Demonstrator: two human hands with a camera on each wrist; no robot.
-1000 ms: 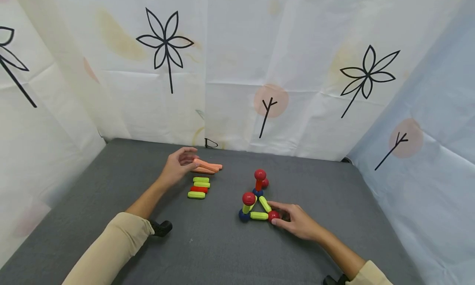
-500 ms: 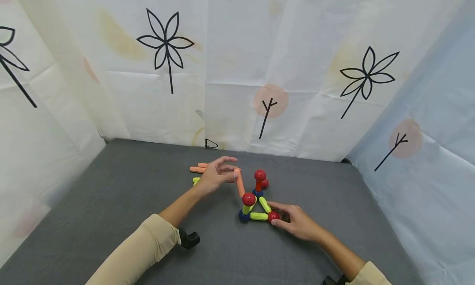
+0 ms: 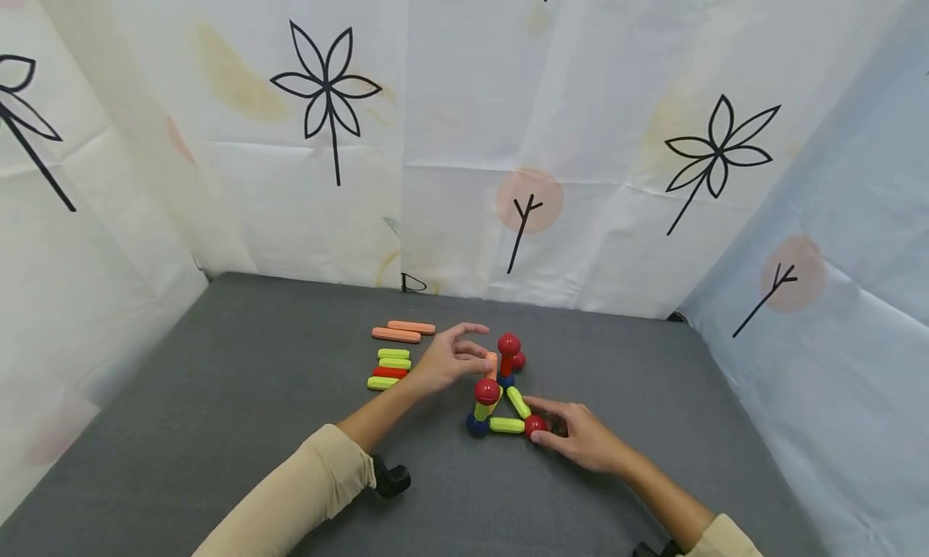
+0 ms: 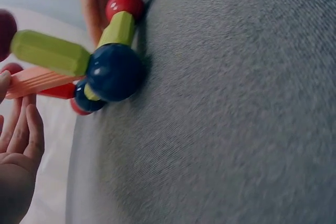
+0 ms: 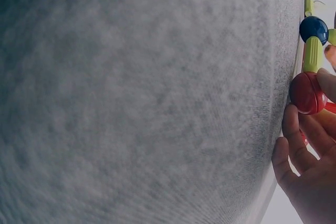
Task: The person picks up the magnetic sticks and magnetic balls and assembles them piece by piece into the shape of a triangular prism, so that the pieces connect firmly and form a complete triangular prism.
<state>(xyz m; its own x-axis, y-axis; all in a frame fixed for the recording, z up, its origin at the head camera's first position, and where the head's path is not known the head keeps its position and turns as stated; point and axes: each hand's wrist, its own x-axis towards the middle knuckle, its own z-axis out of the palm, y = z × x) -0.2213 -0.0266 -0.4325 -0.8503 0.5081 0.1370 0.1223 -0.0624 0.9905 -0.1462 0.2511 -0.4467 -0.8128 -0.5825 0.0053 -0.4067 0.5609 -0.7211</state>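
A triangle of yellow-green rods [image 3: 506, 425] joins a near blue ball [image 3: 478, 425], a far blue ball [image 3: 506, 382] and a red corner ball [image 3: 535, 425]. Upright on the blue balls stand a yellow-green rod [image 4: 50, 52] and a red rod [image 3: 506, 365], each topped by a red ball. My left hand [image 3: 452, 361] pinches an orange rod [image 4: 42, 81] between thumb and fingers, tilted over the triangle's left side; its lower end is partly hidden behind the near post. My right hand [image 3: 584, 436] grips the red corner ball [image 5: 306, 94] between thumb and fingers.
Left of the build lie two orange rods [image 3: 396, 334], and nearer, several short yellow-green rods [image 3: 394, 354] with a red rod [image 3: 389, 372] among them. Another red ball [image 3: 518, 360] sits behind the far post. White patterned cloth [image 3: 464, 218] walls the grey table [image 3: 305, 323].
My left hand picked an orange rod from the pile and carried it right and nearer, to the triangle's left side. My right hand stays on the red corner ball.
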